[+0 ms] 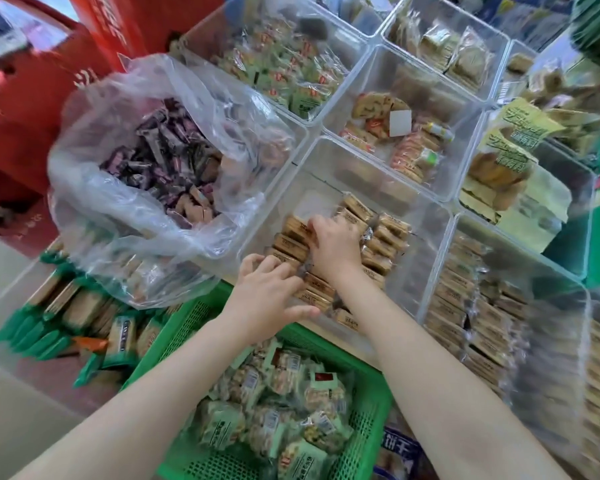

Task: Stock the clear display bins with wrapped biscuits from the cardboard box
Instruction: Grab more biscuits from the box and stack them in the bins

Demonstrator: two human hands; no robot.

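Observation:
Both my hands reach into a clear display bin (326, 157) in the middle of the view. Brown wrapped biscuits (388, 237) lie in rows on its floor. My right hand (333, 244) lies on top of the rows, fingers bent over the packs. My left hand (267, 296) sits at the bin's near edge, its fingers curled around biscuit packs and the thumb stretched out to the right. The cardboard box is not in view.
A clear plastic bag (146, 98) of dark-wrapped sweets stands left of the bin. A green basket (187, 327) of green-wrapped snacks sits below my arms. Other clear bins with biscuits lie behind and to the right (471, 317). A red crate (21, 109) is at far left.

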